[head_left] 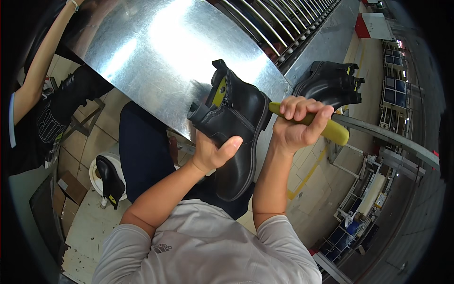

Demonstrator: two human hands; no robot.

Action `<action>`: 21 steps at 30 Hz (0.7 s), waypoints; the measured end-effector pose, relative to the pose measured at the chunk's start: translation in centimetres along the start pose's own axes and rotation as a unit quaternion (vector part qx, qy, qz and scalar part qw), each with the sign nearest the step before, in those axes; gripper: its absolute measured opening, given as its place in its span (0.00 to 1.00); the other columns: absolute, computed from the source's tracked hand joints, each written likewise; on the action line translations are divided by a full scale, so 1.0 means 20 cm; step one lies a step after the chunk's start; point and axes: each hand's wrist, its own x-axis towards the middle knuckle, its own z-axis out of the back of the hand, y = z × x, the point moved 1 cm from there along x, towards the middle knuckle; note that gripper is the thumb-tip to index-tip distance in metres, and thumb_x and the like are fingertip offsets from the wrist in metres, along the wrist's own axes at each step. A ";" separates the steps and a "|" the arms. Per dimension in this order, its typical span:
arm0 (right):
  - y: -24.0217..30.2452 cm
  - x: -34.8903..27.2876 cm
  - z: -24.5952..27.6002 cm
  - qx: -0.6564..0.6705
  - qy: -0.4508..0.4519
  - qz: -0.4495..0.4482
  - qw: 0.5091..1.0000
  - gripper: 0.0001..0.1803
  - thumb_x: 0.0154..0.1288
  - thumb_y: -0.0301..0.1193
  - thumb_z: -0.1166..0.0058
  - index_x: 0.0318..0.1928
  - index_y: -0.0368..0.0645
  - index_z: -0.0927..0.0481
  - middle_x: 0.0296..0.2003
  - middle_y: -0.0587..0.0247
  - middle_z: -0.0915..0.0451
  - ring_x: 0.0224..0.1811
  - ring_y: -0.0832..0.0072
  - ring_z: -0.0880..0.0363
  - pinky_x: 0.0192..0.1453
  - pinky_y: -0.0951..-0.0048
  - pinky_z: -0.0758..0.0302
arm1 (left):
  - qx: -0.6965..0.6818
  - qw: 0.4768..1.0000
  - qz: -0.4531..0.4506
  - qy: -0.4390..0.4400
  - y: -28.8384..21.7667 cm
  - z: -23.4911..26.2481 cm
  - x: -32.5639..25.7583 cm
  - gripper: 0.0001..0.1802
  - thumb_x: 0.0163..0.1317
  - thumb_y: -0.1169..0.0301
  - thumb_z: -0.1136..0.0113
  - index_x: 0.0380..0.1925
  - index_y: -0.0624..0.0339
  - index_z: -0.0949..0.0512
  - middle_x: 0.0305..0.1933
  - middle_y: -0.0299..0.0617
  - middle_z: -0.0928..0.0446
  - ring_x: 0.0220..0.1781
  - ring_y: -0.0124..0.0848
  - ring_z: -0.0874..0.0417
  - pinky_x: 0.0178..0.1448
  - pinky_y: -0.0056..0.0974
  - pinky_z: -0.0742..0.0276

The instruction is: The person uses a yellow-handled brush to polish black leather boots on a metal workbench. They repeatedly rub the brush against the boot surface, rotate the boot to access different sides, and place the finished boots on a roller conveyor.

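A black ankle boot (236, 125) with a yellow-green lining and a side zip is held up over my lap at the metal table's near edge. My left hand (213, 154) is closed around its upper from the left, thumb lying across the leather. In my right hand (300, 125) is a yellow-green bar-shaped tool (336, 130), fingers wrapped round it. One end of the bar touches or nearly touches the boot's sole edge by the heel; its working tip cannot be made out.
A shiny metal table (142, 52) spans the front, with a roller conveyor (265, 23) beyond. More black boots (326, 85) stand at its right end, above a metal rail (388, 137). Left, another black boot (109, 177) lies on a white bucket (94, 173). A co-worker's arm (40, 66) is at far left.
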 end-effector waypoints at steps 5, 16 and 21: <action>0.00 -0.02 0.02 0.045 0.006 0.011 0.999 0.22 0.81 0.46 0.54 0.32 0.43 0.27 0.16 0.65 0.35 0.15 0.74 0.34 0.22 0.70 0.30 | 0.005 1.000 0.005 0.005 0.01 0.00 -0.01 0.24 0.58 0.58 0.34 0.47 0.67 0.19 0.46 0.44 0.17 0.48 0.37 0.18 0.56 0.42 0.23; -0.02 -0.11 0.02 0.026 0.124 0.051 0.991 0.19 0.84 0.43 0.59 0.37 0.43 0.30 0.18 0.66 0.33 0.17 0.73 0.33 0.28 0.66 0.31 | 0.021 0.999 0.022 0.022 0.03 0.00 -0.01 0.20 0.54 0.61 0.33 0.43 0.64 0.17 0.46 0.48 0.17 0.48 0.45 0.18 0.57 0.47 0.24; -0.01 -0.14 0.02 0.016 0.160 0.052 0.986 0.19 0.78 0.44 0.49 0.35 0.41 0.29 0.17 0.67 0.33 0.17 0.73 0.34 0.27 0.65 0.32 | 0.050 0.998 0.033 0.034 0.04 0.02 -0.03 0.28 0.56 0.56 0.35 0.50 0.67 0.18 0.55 0.52 0.20 0.57 0.48 0.22 0.67 0.50 0.31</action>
